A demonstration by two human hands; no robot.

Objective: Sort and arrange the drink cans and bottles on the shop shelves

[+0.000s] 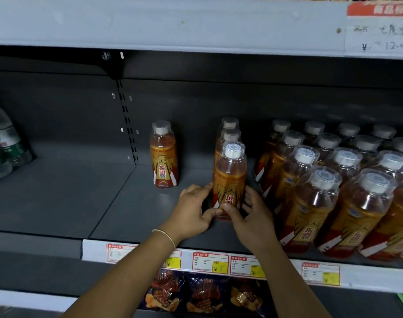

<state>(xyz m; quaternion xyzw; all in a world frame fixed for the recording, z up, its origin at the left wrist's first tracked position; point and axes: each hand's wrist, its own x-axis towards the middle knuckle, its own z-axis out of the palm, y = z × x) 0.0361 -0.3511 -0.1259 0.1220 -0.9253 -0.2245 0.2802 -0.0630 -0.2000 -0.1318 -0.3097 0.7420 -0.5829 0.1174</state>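
Note:
An orange energy-drink bottle [230, 177] with a white cap stands at the front of a short row of three on the grey shelf [117, 203]. My left hand [195, 210] grips its lower left side and my right hand [253, 216] grips its lower right side, thumbs meeting on the label. Two more bottles [229, 131] stand right behind it. A single bottle [163, 154] stands alone further left and back.
Several rows of the same bottles [333, 184] fill the shelf's right part. Green-labelled water bottles [3, 145] stand at the far left. Price tags [210, 262] line the shelf edge; crisp bags [202, 294] lie on the shelf below. Another shelf [173, 24] hangs overhead.

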